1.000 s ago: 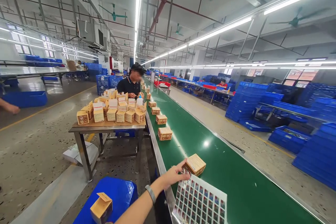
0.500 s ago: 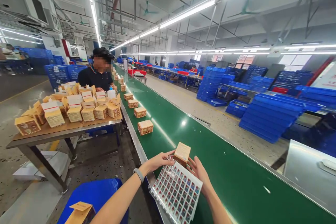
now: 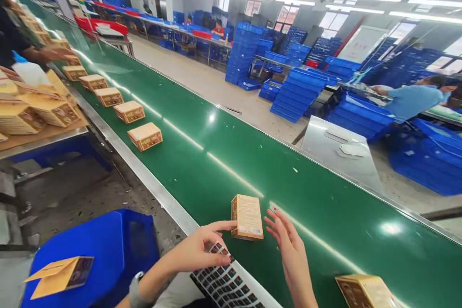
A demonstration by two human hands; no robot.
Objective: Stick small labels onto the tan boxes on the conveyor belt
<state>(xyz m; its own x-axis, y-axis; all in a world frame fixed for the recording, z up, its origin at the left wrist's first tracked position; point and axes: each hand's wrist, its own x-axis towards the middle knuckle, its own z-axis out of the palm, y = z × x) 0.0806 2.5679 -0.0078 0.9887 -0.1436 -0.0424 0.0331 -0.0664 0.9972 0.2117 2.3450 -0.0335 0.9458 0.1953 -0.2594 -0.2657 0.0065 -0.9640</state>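
A sheet of small stickers (image 3: 231, 281) hangs from my left hand (image 3: 202, 249), pinched between thumb and fingers. My left index finger reaches forward and touches the left side of a tan and brown carton (image 3: 249, 216), which lies on the green conveyor belt. To the right of that carton, my right hand (image 3: 290, 250) is open with its fingers apart, not touching it. A tiny dark speck shows at a right fingertip; I cannot make out what it is. Another carton (image 3: 366, 291) sits on the belt at the lower right.
Several closed cartons (image 3: 145, 136) stand along the belt's left side. A co-worker's hand (image 3: 54, 53) reaches over the far end, near a white bottle (image 3: 31, 71) and open cartons (image 3: 43, 106). An unfolded carton (image 3: 65, 272) lies on a blue surface (image 3: 133, 250) at the lower left.
My view has swung right and down. My hands have come away from lifting the carton, which now rests on the belt. My right hand has parted from it; the sticker sheet has dropped lower.
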